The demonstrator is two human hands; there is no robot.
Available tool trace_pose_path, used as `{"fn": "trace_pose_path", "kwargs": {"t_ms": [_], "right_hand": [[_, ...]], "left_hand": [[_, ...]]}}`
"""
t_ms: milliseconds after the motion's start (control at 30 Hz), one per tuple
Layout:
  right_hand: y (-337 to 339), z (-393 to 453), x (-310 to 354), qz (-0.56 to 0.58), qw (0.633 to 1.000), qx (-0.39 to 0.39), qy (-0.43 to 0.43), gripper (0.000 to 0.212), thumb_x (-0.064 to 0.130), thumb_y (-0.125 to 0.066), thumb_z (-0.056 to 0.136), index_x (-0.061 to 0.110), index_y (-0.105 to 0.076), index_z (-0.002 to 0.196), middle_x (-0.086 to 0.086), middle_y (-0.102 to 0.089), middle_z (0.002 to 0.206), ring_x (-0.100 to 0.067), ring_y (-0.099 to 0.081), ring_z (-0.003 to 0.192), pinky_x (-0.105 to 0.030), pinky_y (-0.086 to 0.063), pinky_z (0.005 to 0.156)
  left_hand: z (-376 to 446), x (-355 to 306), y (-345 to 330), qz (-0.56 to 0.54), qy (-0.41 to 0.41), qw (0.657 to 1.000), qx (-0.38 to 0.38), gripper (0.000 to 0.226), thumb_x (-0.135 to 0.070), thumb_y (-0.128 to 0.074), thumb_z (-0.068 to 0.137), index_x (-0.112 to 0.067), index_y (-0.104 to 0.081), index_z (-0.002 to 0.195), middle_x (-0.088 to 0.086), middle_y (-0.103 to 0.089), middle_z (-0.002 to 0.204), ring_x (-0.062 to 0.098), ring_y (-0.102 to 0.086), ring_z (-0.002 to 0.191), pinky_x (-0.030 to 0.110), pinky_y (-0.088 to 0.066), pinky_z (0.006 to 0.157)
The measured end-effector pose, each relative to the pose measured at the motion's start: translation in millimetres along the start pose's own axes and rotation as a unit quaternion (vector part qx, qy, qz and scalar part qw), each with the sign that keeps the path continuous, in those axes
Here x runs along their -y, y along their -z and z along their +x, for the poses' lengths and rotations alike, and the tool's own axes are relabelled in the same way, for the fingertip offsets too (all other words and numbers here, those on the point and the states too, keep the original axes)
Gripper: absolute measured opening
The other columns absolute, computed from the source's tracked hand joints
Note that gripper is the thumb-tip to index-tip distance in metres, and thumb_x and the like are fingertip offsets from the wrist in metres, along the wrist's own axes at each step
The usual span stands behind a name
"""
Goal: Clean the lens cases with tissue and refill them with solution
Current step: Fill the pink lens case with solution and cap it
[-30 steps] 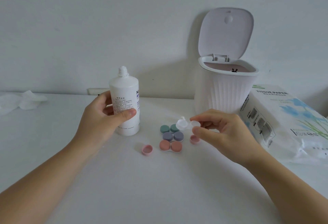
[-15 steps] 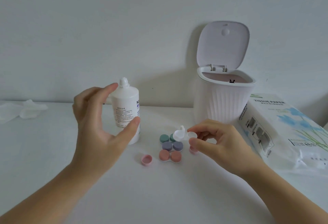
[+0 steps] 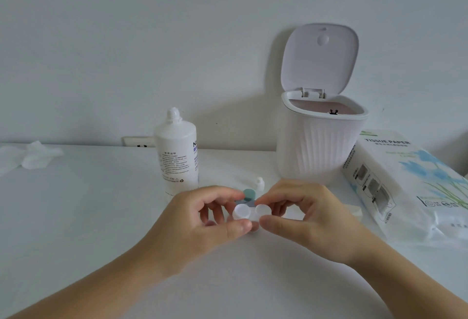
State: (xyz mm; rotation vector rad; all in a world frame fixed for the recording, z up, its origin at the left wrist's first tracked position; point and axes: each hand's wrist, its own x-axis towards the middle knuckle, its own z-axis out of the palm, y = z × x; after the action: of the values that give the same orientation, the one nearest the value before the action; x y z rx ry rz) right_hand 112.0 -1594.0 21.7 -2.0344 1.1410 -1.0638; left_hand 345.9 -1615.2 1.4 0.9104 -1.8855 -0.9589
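Both hands pinch the white case (image 3: 249, 213) between them: left hand (image 3: 202, 220) on one cap, right hand (image 3: 306, 217) on the other. Steady one side, twist the other slowly; solution bottle (image 3: 177, 156) stands behind the grip

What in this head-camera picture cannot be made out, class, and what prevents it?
- Coloured lens cases: mostly hidden behind both hands.
- White lens case: whether solution is inside, caps cover it.
- Solution bottle: label print too small.
- Bin: contents hidden by its rim.
- Tissue pack: cut off at right edge.
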Motion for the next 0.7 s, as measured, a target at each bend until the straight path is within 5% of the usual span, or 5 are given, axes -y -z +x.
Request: {"fn": "trace_pose_path", "kwargs": {"t_ms": [367,467,700], "right_hand": [[8,2,-12,-0.021,0.999,-0.022,-0.032,0.025,0.036,-0.08,0.078,0.035,-0.074,0.102,0.007,-0.072,0.084,-0.01,-0.065,0.075,-0.021,-0.051,0.075],[16,5,-24,-0.153,0.98,-0.082,-0.096,0.021,0.045,-0.074,0.077,0.038,-0.072,0.097,0.01,-0.067,0.08,-0.007,-0.06,0.073,-0.019,-0.047,0.069],[7,8,-36,-0.312,0.936,0.007,-0.162,0.035,0.062,-0.065,0.077,0.042,-0.066,0.106,0.017,-0.056,0.084,0.005,-0.053,0.079,-0.021,-0.044,0.069]], "left_hand": [[3,0,5,-0.021,0.035,0.999,0.025,0.021,-0.049,-0.077,0.071,-0.038,-0.079,0.089,-0.019,-0.073,0.074,0.004,-0.045,0.062,0.014,-0.037,0.056],[3,-1,8,-0.018,0.03,0.999,0.037,0.019,-0.048,-0.076,0.074,-0.037,-0.079,0.089,-0.018,-0.077,0.081,0.004,-0.043,0.061,0.012,-0.036,0.056],[1,-3,11,-0.017,0.048,0.998,0.048,0.011,-0.035,-0.082,0.078,-0.035,-0.08,0.089,-0.018,-0.073,0.073,0.002,-0.045,0.06,0.01,-0.036,0.056]]}}
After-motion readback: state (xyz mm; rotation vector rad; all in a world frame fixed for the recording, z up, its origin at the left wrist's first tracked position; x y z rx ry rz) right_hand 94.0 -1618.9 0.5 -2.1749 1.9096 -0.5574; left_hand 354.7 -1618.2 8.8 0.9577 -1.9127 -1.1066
